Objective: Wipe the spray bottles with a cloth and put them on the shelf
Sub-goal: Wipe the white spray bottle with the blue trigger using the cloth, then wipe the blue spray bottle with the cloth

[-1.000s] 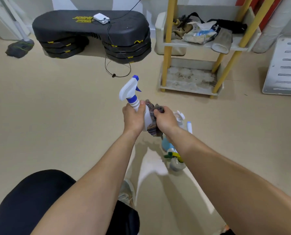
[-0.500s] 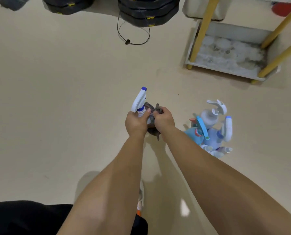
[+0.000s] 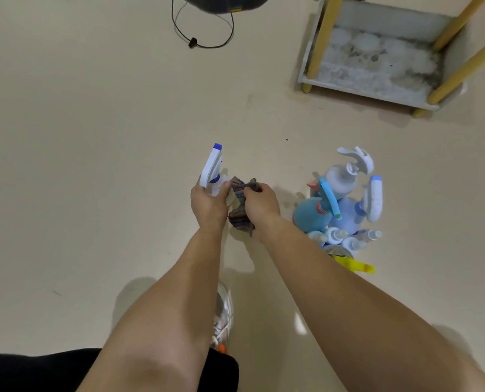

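Left hand (image 3: 208, 206) was clamped round the neck of a white spray bottle (image 3: 211, 168), fingers curled just under the blue-tipped trigger head, bottle held in the air above the floor (image 3: 94, 165) with the nozzle pointing away from the body. Right hand (image 3: 259, 203) was closed on a bunched striped cloth (image 3: 241, 219) and pressed it against the bottle's body, which the cloth and both hands mostly hid. Wiping seemed to be in progress; shelving not yet done. The remaining bottles (image 3: 340, 199) stood in a tight cluster on the floor just to the right of the hands, blue and white, some small ones and a yellow trigger at the near edge. The shelf (image 3: 363, 90) sat well beyond, upper right, its lowest tray marked with pale residue. Judged the bottle light, rigid plastic; fill level could not be told. Smooth sides likely slippery if damp, so the neck below the trigger head looked the surest hold, the head acting as a stop. Cloth soft and limp, best kept bunched in the palm. A black cable (image 3: 201, 43) lay on the floor far ahead.
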Demonstrator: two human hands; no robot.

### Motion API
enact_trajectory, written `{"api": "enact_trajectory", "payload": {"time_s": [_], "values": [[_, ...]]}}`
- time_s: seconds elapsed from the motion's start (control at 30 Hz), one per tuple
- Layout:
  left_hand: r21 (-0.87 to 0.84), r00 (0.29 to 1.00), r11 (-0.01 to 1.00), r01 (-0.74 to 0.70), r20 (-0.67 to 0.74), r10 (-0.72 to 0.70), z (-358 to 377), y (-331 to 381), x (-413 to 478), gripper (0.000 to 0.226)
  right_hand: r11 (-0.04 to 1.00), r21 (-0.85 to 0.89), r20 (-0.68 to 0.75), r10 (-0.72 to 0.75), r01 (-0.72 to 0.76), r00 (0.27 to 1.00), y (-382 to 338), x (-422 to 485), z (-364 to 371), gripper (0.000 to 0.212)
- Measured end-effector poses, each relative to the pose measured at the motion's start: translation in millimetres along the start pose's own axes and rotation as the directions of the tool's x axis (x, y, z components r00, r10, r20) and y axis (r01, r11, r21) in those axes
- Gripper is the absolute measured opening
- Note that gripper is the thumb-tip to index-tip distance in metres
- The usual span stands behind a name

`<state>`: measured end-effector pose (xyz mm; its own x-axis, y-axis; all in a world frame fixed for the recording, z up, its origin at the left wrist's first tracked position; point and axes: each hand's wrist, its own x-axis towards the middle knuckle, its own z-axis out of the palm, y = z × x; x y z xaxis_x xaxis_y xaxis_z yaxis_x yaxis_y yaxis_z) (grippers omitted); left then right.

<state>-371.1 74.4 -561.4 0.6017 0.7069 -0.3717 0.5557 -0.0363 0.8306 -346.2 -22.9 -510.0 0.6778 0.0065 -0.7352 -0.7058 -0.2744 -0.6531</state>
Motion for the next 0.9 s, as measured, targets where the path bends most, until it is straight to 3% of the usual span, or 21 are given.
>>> {"api": "enact_trajectory", "payload": {"time_s": [0.17, 0.3, 0.53, 0.67, 0.9], "values": [[0.089, 0.992, 0.990, 0.112, 0.051, -0.116, -8.6, 7.2, -32.0, 0.056, 0.994, -0.052, -0.036, -0.096, 0.094, 0.995, -8.8, -36.0, -19.8, 0.031], [0.156, 0.984, 0.978, 0.137, 0.096, -0.153, -20.0, 13.0, -67.7, 0.061, 0.984, -0.019, -0.047, -0.179, 0.178, 0.983, -13.2, -77.0, -46.0, 0.017], [0.174, 0.960, 0.985, 0.004, 0.276, -0.053, -14.8, 36.9, -126.8, 0.046, 0.968, 0.059, -0.108, -0.238, 0.245, 0.965, -15.8, -140.2, -127.2, 0.019], [0.224, 0.915, 0.963, -0.153, 0.399, 0.053, 9.4, 54.3, -144.2, 0.032, 0.948, 0.140, -0.251, -0.245, 0.286, 0.936, -6.0, -148.7, -176.1, 0.022], [0.397, 0.842, 0.860, -0.322, 0.535, 0.068, 59.3, 64.3, -142.6, 0.046, 0.972, 0.102, -0.451, -0.143, 0.210, 0.881, 22.9, -134.5, -233.7, 0.027]]}}
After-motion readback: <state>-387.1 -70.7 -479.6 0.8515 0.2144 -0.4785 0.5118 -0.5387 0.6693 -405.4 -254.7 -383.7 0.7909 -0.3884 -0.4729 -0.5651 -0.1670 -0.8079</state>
